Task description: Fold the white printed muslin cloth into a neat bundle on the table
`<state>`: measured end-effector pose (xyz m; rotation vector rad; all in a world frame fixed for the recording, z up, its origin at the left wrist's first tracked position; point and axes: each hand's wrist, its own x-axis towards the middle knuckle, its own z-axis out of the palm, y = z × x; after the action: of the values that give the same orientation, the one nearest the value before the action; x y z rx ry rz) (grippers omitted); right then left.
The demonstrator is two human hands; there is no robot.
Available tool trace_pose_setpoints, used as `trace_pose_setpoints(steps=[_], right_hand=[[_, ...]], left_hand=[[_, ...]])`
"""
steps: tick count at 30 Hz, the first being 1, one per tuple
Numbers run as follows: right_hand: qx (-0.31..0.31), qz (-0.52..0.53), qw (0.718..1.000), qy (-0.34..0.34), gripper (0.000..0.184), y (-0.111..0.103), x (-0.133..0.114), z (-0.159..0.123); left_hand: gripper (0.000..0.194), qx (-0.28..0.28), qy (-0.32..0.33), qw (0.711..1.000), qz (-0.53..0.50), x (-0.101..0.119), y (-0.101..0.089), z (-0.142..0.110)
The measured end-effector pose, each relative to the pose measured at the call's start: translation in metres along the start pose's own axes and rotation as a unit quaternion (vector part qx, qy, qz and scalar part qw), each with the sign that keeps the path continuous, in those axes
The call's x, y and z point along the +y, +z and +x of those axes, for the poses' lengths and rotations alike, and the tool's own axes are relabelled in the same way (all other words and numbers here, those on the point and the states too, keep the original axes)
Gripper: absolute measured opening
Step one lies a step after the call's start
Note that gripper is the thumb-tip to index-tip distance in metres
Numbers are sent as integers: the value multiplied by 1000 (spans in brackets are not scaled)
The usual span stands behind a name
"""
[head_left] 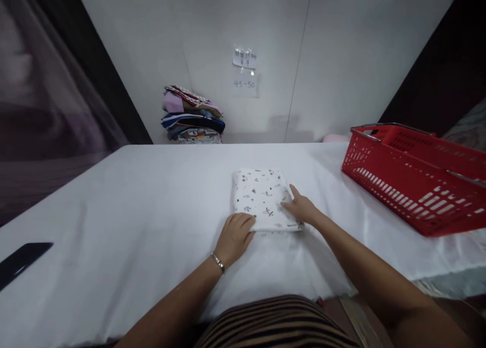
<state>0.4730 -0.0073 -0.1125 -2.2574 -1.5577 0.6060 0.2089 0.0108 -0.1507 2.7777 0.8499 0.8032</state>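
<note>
A folded white cloth [261, 193] printed with small motifs lies as a neat rectangle on the white-covered table [159, 196]. At its near left corner, my left hand [235, 236] is closed, fingers over the top and thumb by the front edge. A bracelet [217, 262] circles the left wrist. My right hand [301, 208] grips the cloth's right edge, one digit reaching onto the printed top and another extended along the side. The cloth's underside is hidden.
A red plastic basket [406, 176] with metal handles stands at the right. Several folded fabrics are stacked in a pile [193, 118] beyond the table's far edge. A dark flat object [23, 259] lies at the left. Handwritten labels [245, 82] hang on the wall.
</note>
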Motion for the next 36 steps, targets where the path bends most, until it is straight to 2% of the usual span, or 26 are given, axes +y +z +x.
trace_pose_setpoints(steps=[4,7,13,16,21,26,28,32,36], right_hand=[[4,-30,999,-35,73,13,7,-3],[4,-41,999,-23,65,17,12,3],[-13,-135,991,-14,67,14,6,3],[-15,-186,982,-14,69,10,-1,8],[30,-181,983,-29,66,7,-11,46],[90,-129,987,-11,42,7,-20,96],[106,-118,987,0,38,7,-21,111],[133,-90,987,15,33,10,-21,128],[161,-67,984,26,36,13,-15,131]], left_hand=[[25,7,12,1000,6,1,5,4],[24,11,23,1000,8,4,7,5],[36,35,-1,999,7,2,0,-9],[35,56,-11,998,9,-2,-1,-14],[25,52,-22,998,24,-3,4,-11],[27,47,-27,998,22,-1,5,-9],[27,47,-28,998,17,-1,5,-10],[28,45,-32,998,-5,-1,5,-11],[33,49,-38,998,-26,-1,3,-11]])
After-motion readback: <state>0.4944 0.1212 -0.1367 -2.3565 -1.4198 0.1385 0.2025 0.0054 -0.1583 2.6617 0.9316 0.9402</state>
